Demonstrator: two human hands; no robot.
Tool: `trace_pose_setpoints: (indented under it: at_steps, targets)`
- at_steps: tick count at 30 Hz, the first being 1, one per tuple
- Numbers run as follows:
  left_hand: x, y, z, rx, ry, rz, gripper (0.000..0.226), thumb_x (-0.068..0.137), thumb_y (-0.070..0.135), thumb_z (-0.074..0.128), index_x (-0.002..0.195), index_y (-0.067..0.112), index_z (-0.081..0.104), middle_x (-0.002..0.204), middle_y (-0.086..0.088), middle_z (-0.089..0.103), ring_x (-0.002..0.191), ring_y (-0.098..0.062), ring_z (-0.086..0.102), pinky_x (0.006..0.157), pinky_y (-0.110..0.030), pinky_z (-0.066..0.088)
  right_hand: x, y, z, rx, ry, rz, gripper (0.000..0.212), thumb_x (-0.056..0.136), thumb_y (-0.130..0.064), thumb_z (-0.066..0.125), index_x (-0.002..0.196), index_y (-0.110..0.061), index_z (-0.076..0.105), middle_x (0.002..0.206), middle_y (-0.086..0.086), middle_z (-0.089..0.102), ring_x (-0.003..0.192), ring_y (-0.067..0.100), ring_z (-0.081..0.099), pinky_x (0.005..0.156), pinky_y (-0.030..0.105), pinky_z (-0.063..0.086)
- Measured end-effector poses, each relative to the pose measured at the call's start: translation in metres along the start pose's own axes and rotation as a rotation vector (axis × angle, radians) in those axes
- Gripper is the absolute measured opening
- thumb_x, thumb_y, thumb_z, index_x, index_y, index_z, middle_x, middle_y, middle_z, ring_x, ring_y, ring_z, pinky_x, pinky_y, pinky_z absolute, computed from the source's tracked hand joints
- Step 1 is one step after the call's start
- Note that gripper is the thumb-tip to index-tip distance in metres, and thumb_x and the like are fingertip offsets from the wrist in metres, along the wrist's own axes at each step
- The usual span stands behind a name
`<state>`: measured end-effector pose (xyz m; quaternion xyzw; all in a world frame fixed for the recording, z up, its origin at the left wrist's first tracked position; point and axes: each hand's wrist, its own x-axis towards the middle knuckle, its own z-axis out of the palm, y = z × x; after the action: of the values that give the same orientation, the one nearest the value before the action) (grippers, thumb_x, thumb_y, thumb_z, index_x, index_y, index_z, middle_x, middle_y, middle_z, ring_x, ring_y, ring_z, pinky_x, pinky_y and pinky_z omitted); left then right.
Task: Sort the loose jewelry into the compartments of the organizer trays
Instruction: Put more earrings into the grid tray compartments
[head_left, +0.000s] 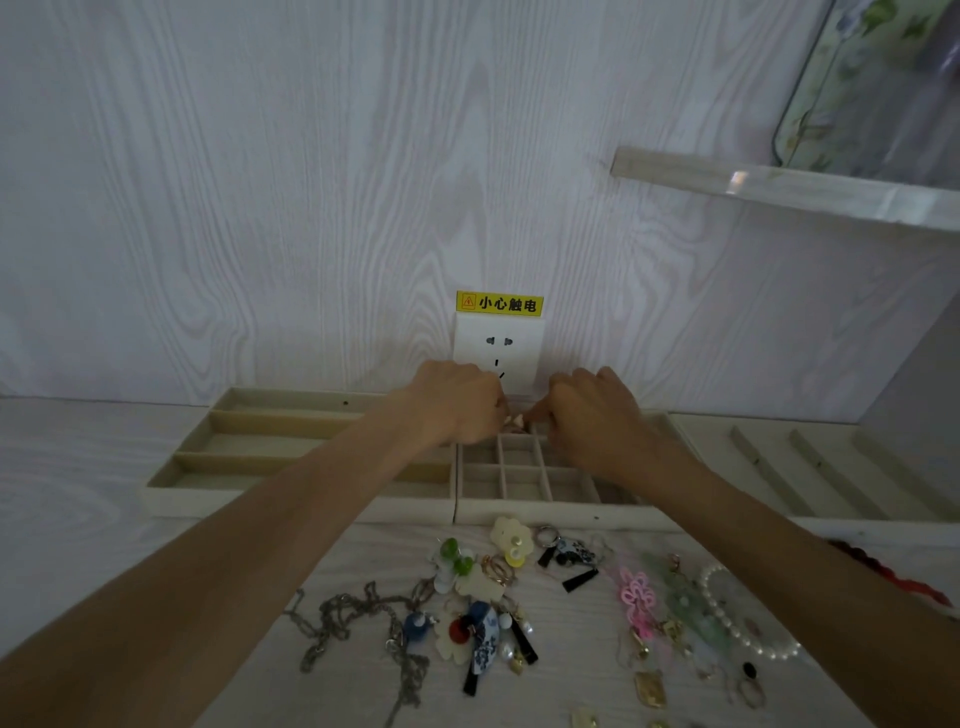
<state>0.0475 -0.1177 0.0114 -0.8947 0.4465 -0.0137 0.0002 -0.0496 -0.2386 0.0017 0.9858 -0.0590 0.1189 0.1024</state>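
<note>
Nearest the person, below both forearms, loose jewelry (519, 618) is lying scattered on a pale wood-grain table (78, 519). Under the left forearm, a grey metal chain (358, 618) is sprawling in loops; it looks limp and likely to tangle, so lifting it from one end would probably work best. Beside the right forearm, a pearl bracelet (727, 618) is curving in an arc; it looks smooth, rounded and prone to slipping, best hooked through its loop. Between them, a pink knotted ornament (638, 597), a cream flower-shaped earring (511, 538) and black-tasselled charms are lying in a heap; they appear light and somewhat delicate, best taken by their hooks or rings.

Farther out, under the hands, 2 organizer trays are sitting side by side, touching. The left tray (249, 447) is showing 3 long channels, all apparently holding nothing. The right tray (524, 473) is divided into many small square cells; those in view appear empty, except the far one at the fingertips.

The left hand (462, 410) and right hand (592, 410) are curling inward, their fingertips meeting over that far cell and seemingly pinching a small pinkish piece (514, 422), too small to identify.

Beyond the hands, a white wall socket (498, 345) with a yellow warning label (499, 303) is showing.
</note>
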Motion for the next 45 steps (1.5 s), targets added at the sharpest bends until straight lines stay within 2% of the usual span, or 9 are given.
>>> trace_pose_setpoints:
  at_steps: [6, 9, 12, 16, 22, 29, 31, 36, 45]
  targets:
    - [-0.001, 0.001, -0.002, -0.040, -0.046, -0.020, 0.028, 0.096, 0.035, 0.036, 0.088, 0.017, 0.056, 0.107, -0.007, 0.063, 0.090, -0.023, 0.055, 0.074, -0.030, 0.036, 0.010, -0.004, 0.004, -0.102, -0.008, -0.015, 0.028, 0.087, -0.016, 0.048, 0.103, -0.023, 0.070, 0.100, 0.000, 0.060, 0.092, 0.020, 0.054, 0.074, 0.028, 0.022]
    - [-0.003, -0.003, -0.001, -0.109, -0.048, -0.025, 0.036, 0.095, 0.035, 0.034, 0.110, 0.024, 0.065, 0.115, -0.005, 0.063, 0.099, -0.024, 0.058, 0.075, -0.030, 0.038, 0.011, -0.003, 0.003, 0.006, -0.058, 0.030, 0.029, 0.087, -0.015, 0.048, 0.103, -0.023, 0.070, 0.105, 0.001, 0.064, 0.097, 0.021, 0.056, 0.080, 0.030, 0.028]
    - [-0.007, -0.007, 0.000, -0.137, -0.075, -0.010, 0.037, 0.097, 0.036, 0.032, 0.115, 0.036, 0.064, 0.122, 0.000, 0.061, 0.106, -0.024, 0.057, 0.081, -0.032, 0.042, 0.007, -0.001, 0.001, 0.166, -0.022, 0.098, 0.033, 0.088, -0.012, 0.045, 0.103, -0.027, 0.071, 0.109, -0.001, 0.065, 0.099, 0.020, 0.058, 0.083, 0.030, 0.029]
    - [-0.009, -0.008, 0.000, -0.114, -0.101, 0.031, 0.038, 0.098, 0.035, 0.030, 0.121, 0.044, 0.059, 0.131, 0.004, 0.057, 0.113, -0.023, 0.055, 0.089, -0.035, 0.045, -0.002, 0.000, -0.006, 0.078, -0.010, 0.026, 0.034, 0.089, -0.016, 0.047, 0.107, -0.034, 0.068, 0.107, -0.002, 0.060, 0.099, 0.019, 0.053, 0.076, 0.028, 0.024]
    - [-0.004, -0.001, -0.003, -0.041, -0.086, 0.046, 0.036, 0.096, 0.038, 0.033, 0.111, 0.031, 0.066, 0.112, 0.000, 0.063, 0.101, -0.022, 0.058, 0.077, -0.031, 0.040, 0.002, -0.007, -0.001, -0.107, -0.009, -0.049, 0.033, 0.086, -0.014, 0.048, 0.107, -0.028, 0.068, 0.103, -0.001, 0.057, 0.100, 0.021, 0.048, 0.074, 0.028, 0.021]
    - [-0.001, -0.005, -0.001, -0.094, -0.045, 0.037, 0.035, 0.095, 0.038, 0.035, 0.115, 0.039, 0.064, 0.120, 0.001, 0.062, 0.107, -0.024, 0.057, 0.080, -0.031, 0.039, 0.002, 0.003, -0.003, 0.149, -0.056, 0.041, 0.031, 0.091, -0.016, 0.049, 0.105, -0.033, 0.070, 0.105, -0.003, 0.060, 0.102, 0.020, 0.051, 0.077, 0.028, 0.025]
    - [-0.002, -0.007, -0.001, -0.106, -0.020, 0.024, 0.033, 0.094, 0.036, 0.038, 0.108, 0.030, 0.068, 0.113, -0.002, 0.064, 0.101, -0.025, 0.059, 0.075, -0.030, 0.038, 0.002, 0.007, -0.004, 0.203, -0.026, 0.080, 0.032, 0.090, -0.016, 0.048, 0.105, -0.034, 0.070, 0.105, -0.002, 0.061, 0.103, 0.020, 0.052, 0.076, 0.027, 0.025]
    - [-0.004, -0.004, -0.002, -0.086, -0.037, 0.009, 0.034, 0.095, 0.035, 0.039, 0.107, 0.021, 0.067, 0.104, -0.006, 0.064, 0.087, -0.024, 0.056, 0.073, -0.030, 0.038, 0.001, 0.004, 0.001, 0.073, -0.022, 0.023, 0.035, 0.092, -0.020, 0.046, 0.116, -0.037, 0.064, 0.107, 0.000, 0.057, 0.101, 0.020, 0.050, 0.075, 0.028, 0.022]
    - [-0.001, -0.002, 0.000, -0.105, -0.036, 0.006, 0.035, 0.094, 0.037, 0.036, 0.111, 0.030, 0.066, 0.117, -0.001, 0.063, 0.105, -0.025, 0.058, 0.080, -0.032, 0.040, -0.001, 0.003, 0.000, 0.119, 0.001, 0.043, 0.039, 0.090, -0.013, 0.046, 0.118, -0.033, 0.063, 0.107, 0.000, 0.060, 0.099, 0.020, 0.052, 0.076, 0.029, 0.025]
